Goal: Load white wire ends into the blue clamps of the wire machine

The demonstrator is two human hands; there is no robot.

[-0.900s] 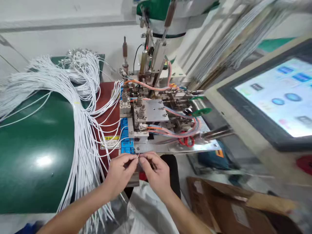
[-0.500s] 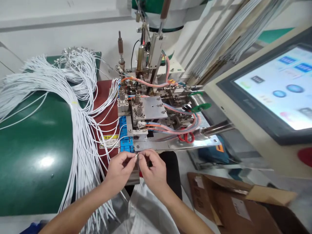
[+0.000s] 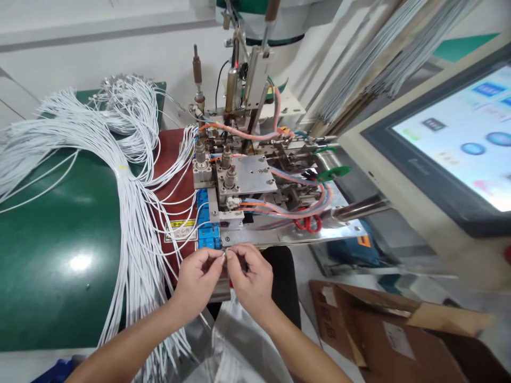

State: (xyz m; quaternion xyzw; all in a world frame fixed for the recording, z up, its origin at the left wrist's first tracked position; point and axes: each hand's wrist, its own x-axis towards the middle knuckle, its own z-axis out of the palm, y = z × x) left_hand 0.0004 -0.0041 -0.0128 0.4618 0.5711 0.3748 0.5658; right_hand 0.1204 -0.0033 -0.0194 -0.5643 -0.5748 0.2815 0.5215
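Landmark: blue block row point(image 3: 208, 234). Both hands at its near end, just beyond the last block. Metal base plate point(image 3: 287, 234) runs off right of the row; its near edge passes just above the right hand point(image 3: 251, 277). Left of the row, white cables point(image 3: 133, 234) hang close by the left hand point(image 3: 197, 279), narrowing room on that side; green tabletop point(image 3: 59, 266) farther left. Cardboard box point(image 3: 359, 335) well right of and below the row.

Pale piece point(image 3: 224, 254) just below the row's near end, between the two hands. Left thumb and forefinger pinched on it; right fingertips likewise closed on its other end.

Looks thin, short, whitish, like a wire end; mostly covered by fingers, detail too small to tell.
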